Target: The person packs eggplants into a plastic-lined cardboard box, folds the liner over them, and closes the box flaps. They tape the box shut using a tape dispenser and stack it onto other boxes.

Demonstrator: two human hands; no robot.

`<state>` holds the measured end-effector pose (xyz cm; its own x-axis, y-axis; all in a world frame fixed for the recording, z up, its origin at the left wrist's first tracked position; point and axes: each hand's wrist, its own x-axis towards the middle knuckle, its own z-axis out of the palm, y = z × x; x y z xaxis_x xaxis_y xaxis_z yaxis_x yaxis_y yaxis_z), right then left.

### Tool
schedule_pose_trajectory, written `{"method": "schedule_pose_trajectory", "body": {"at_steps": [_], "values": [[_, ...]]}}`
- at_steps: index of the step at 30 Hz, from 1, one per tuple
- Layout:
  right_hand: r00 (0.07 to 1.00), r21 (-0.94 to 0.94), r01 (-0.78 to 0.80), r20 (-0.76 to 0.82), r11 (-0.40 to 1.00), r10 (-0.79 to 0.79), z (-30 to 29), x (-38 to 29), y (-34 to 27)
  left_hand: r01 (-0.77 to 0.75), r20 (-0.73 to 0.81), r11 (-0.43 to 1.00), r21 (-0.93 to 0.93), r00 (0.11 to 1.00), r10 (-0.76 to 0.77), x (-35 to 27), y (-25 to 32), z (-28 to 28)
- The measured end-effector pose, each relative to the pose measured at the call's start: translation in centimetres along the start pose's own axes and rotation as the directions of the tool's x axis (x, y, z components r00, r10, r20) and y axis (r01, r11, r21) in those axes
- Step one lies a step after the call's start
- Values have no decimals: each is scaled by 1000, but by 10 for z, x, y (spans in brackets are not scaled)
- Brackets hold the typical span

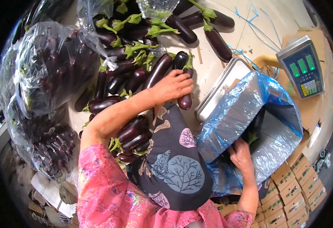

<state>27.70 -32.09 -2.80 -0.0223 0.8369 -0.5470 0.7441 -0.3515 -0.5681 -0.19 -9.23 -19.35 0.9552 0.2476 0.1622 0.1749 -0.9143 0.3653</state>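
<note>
My left hand [175,85] reaches out over the eggplants, its fingers curled over a small eggplant [186,101] with a green stem; whether it grips it I cannot tell. A dark eggplant [180,59] touches it just beyond, and a longer one [158,70] lies beside the hand. At the right, my right hand [240,155] is down inside an open blue plastic bag [229,116]. Its fingertips are hidden by the bag and shadow. Near them, inside the bag, lies a dark eggplant [257,124] with a green calyx.
Clear plastic bags full of eggplants [52,65] stand at the left. Loose eggplants [183,30] cover the floor ahead. Beside the blue bag are a scale platform [226,85] and its lit display [302,67]. Blue straps [255,25] lie beyond; stacked cardboard boxes [286,191] are lower right.
</note>
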Motion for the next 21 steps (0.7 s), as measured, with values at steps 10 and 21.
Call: {"method": "schedule_pose_trajectory", "body": {"at_steps": [10, 21], "values": [[1000, 4, -5, 18, 1000, 5, 4, -2, 3, 390, 102, 117, -913, 500, -860, -128, 26, -167], [998, -28, 2, -61, 1000, -3, 19, -6, 32, 706, 243, 664, 246, 619, -747, -252, 138, -146]]}}
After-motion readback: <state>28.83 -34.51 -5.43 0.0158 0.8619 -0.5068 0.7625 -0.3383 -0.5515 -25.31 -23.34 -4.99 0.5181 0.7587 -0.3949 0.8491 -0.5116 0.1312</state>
